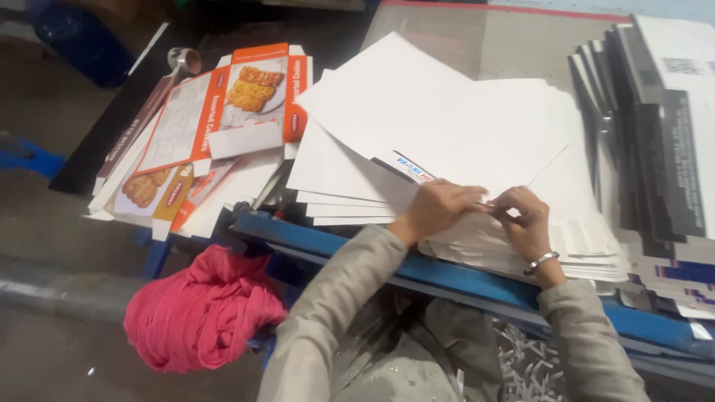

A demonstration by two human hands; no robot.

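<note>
A stack of flat white cardboard sheets (pixel 439 126) lies fanned out on a table with a blue edge (pixel 417 260). My left hand (pixel 436 208) and my right hand (pixel 525 219) meet at the near edge of the stack, fingers pinching the top sheet's edge between them. A metal bangle sits on my right wrist. Both sleeves are grey-beige.
Flattened orange-and-white biscuit cartons (pixel 216 112) lie at the left. A tall pile of dark printed cartons (pixel 663 134) stands at the right. A pink bundled cloth (pixel 197 309) hangs below the table's left corner. Paper scraps (pixel 525 365) lie on the floor.
</note>
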